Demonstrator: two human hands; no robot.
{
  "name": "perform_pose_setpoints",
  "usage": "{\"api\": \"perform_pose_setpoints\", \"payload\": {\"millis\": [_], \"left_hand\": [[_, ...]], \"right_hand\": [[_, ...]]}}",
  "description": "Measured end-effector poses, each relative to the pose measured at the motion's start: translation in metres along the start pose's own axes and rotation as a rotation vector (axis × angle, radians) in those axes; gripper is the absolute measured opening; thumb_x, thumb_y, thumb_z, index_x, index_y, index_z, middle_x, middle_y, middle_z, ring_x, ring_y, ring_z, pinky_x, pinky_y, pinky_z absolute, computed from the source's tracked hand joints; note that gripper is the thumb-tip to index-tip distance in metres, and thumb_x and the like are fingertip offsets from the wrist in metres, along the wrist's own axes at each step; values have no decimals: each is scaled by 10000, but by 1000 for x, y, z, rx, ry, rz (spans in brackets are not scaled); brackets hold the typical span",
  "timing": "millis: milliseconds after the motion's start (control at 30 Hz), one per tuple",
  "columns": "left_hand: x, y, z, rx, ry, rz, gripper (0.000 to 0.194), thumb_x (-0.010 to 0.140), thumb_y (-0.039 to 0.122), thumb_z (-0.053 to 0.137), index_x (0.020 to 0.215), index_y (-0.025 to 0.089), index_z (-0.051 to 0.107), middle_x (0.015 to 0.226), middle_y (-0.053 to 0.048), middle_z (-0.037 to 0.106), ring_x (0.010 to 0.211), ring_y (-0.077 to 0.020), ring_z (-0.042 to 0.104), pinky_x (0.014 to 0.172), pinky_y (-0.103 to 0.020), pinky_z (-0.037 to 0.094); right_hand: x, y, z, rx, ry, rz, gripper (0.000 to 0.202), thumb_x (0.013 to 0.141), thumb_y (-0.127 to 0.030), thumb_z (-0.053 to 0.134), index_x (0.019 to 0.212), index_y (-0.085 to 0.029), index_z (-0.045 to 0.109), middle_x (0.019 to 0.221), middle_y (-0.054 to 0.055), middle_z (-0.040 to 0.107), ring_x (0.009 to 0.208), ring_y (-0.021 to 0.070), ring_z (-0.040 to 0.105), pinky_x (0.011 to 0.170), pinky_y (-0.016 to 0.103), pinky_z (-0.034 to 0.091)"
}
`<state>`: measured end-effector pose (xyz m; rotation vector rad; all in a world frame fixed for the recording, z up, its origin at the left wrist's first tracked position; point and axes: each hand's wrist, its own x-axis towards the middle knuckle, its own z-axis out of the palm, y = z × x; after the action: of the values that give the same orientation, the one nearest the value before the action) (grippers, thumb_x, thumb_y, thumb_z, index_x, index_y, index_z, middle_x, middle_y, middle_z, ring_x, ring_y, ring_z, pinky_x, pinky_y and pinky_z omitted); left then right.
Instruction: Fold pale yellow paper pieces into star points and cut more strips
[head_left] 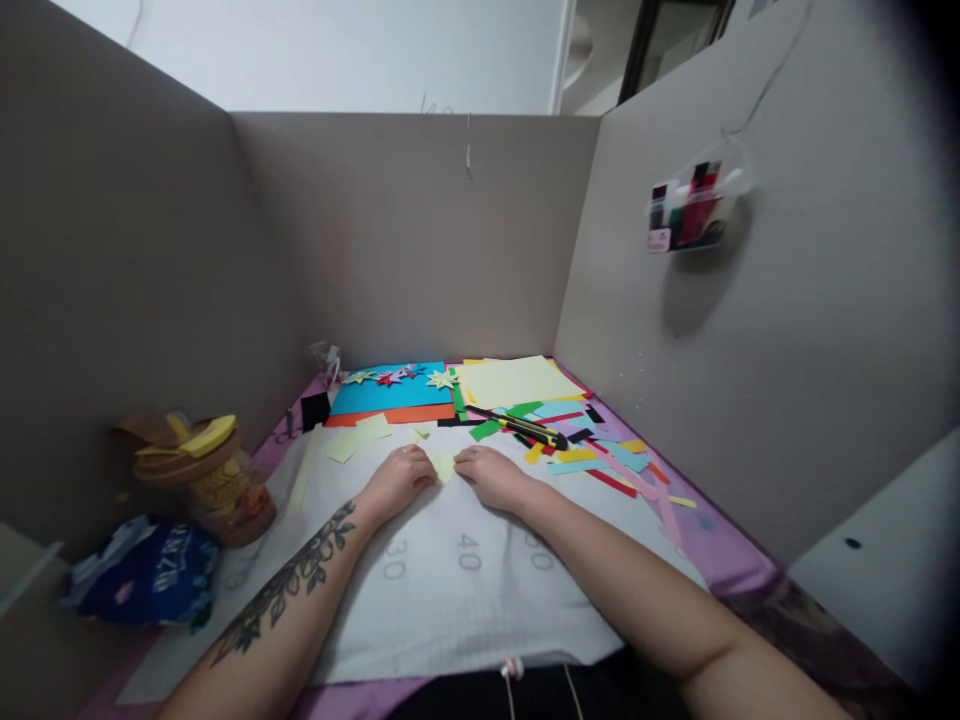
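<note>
- The left hand [405, 480] and right hand [491, 478] each have a closed grip on the small pale-yellow paper piece [444, 467] between them, above the white number-printed sheet [431, 600].
- Beyond the right hand, a black-and-yellow utility knife [529, 430] lies among coloured paper strips [574, 456].
- Star-shaped paper cutouts [389, 378] rest on blue paper [360, 398].

Grey panels [420, 230] enclosed the worktop [450, 620] from nine through twelve to three o'clock; a white wall [360, 50] rose beyond.
</note>
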<state>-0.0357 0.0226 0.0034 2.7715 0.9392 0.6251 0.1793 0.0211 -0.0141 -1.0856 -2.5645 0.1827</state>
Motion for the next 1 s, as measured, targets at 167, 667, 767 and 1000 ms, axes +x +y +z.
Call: {"api": "perform_pose_setpoints", "payload": {"millis": [167, 667, 767, 1000], "left_hand": [[-3, -2, 4, -56, -11, -144, 192, 852, 190, 490, 812, 176, 677, 819, -47, 671, 807, -163, 575, 762, -264, 440], [14, -16, 15, -177, -77, -473, 219, 740, 307, 492, 742, 171, 664, 757, -26, 674, 678, -158, 572, 598, -226, 397], [16, -18, 17, -171, -92, -511, 215, 720, 309, 498, 735, 171, 662, 726, -21, 675, 657, -155, 568, 583, -224, 385], [20, -21, 19, -155, -103, -561, 223, 699, 320, 512, 720, 170, 676, 700, -19, 677, 637, -156, 562, 556, -225, 360]], "right_hand": [[-3, 0, -3, -20, 12, -167, 254, 802, -89, 499, 911, -186, 707, 1018, 85, 673, 928, 199, 580, 838, 309, 416], [-5, 0, -2, 32, 3, -250, 290, 784, -67, 504, 955, -208, 691, 989, 68, 677, 897, 184, 590, 829, 309, 413], [-6, -1, -2, 54, -2, -201, 312, 798, -68, 484, 1024, -191, 662, 963, 75, 672, 895, 181, 587, 811, 294, 425], [-6, -1, -2, 45, -9, -210, 321, 809, -89, 484, 1026, -216, 682, 990, 71, 667, 902, 185, 582, 822, 297, 429]]}}
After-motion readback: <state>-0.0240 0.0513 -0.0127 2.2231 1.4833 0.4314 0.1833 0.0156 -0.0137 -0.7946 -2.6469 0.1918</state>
